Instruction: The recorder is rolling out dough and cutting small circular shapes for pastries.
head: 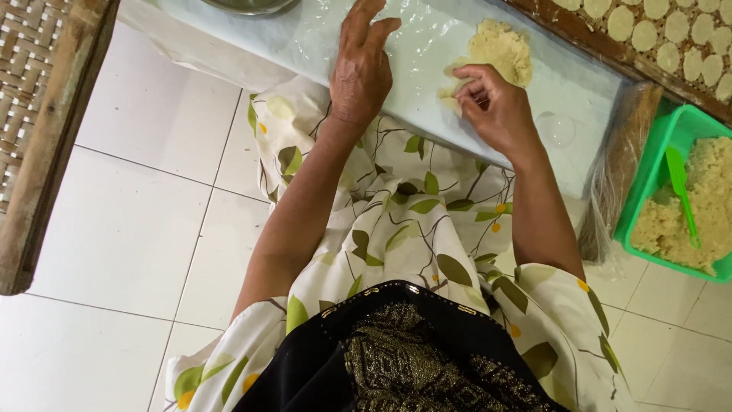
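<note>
A pale yellow lump of crumbly dough point(499, 52) lies on a board covered with clear plastic sheet point(427, 46) across my lap. My right hand point(492, 107) pinches a small piece at the lump's near edge, fingers curled on it. Spread flat on the plastic to the left of the dough, my left hand point(362, 65) holds nothing and presses the sheet down.
A green tub point(648, 179) of the same crumbly dough, with a green spatula point(682, 191) in it, stands on the tiled floor at right. A woven tray point(671, 38) with several flat round dough discs sits at top right. A woven mat with wooden frame point(38, 137) lies at left.
</note>
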